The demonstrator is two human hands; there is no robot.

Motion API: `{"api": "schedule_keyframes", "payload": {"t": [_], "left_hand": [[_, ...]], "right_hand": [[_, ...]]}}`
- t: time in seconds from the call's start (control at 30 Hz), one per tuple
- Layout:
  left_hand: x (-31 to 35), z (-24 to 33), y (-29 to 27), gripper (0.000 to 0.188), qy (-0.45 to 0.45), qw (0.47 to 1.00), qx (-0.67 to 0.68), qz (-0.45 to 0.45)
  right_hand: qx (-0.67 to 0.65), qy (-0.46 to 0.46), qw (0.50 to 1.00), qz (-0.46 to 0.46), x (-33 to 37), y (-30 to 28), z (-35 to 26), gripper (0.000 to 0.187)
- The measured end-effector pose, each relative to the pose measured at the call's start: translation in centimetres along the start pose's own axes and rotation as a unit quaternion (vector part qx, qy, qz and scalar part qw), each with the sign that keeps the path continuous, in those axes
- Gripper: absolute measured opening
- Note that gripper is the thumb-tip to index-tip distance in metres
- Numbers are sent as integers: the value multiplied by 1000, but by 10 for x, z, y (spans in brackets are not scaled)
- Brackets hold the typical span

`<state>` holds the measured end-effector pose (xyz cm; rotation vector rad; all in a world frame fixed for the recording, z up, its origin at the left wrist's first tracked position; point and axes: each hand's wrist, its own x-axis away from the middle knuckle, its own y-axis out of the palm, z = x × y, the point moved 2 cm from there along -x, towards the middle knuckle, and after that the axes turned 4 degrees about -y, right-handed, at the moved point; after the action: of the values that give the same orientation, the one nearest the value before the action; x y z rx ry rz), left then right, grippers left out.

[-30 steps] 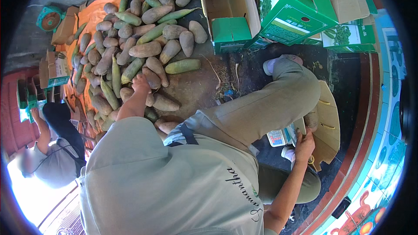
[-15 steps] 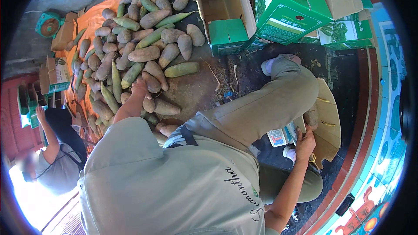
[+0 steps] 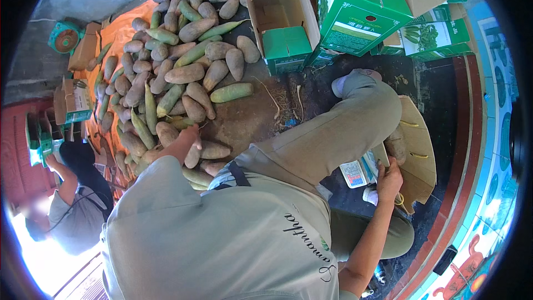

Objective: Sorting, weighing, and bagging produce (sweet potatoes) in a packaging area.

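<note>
My left hand (image 3: 187,140) reaches into the near edge of a big heap of soil-covered radishes (image 3: 185,73). Its fingers are closed against a small brownish radish (image 3: 192,156), partly hidden by the hand. Beside it lie another brown radish (image 3: 214,150) and a plump one (image 3: 167,133). At the right, my right hand (image 3: 390,180) grips the edge of an open cardboard box (image 3: 420,158) with yellow handles. One large brown radish (image 3: 396,145) lies in that box, partly covered by my knee. Next to the box is a white device with a display (image 3: 353,173), perhaps a scale.
Tall green cartons (image 3: 363,19) and an open green-flapped box (image 3: 287,44) stand at the far side. Orange sheeting (image 3: 111,28) lies under the heap. A co-worker (image 3: 78,205) handles boxes at the left. A tiled ledge (image 3: 472,133) borders the right.
My left hand has drawn back toward me and slightly right, and the small radish beside it has shifted the same way. My right hand stays at the box.
</note>
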<state>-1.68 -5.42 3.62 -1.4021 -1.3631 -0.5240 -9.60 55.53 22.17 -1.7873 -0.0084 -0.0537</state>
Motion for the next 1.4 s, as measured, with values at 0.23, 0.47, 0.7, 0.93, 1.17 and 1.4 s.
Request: {"api": "schedule_keyframes", "payload": {"t": [0.23, 0.47, 0.7, 0.93, 1.17, 1.4], "left_hand": [[17, 17, 10, 81, -3, 993, -112, -31], [44, 36, -13, 76, 58, 988, -107, 91], [107, 70, -87, 61, 155, 958, 22, 240], [254, 120, -182, 50, 413, 710, 168, 545], [384, 184, -237, 51, 569, 547, 383, 480], [428, 309, -217, 49, 702, 557, 371, 244]], "right_hand": [[-11, -2, 1000, 4, 0, -3, -4, 23], [9, 7, 1000, 10, 2, -8, -6, 22], [1, -13, 1000, 21, 3, -2, -7, 18], [19, -23, 999, 44, 10, 2, -9, 15], [92, -30, 993, 66, 12, 9, -12, 10], [148, -31, 986, 71, 16, 9, -20, 12]]}}
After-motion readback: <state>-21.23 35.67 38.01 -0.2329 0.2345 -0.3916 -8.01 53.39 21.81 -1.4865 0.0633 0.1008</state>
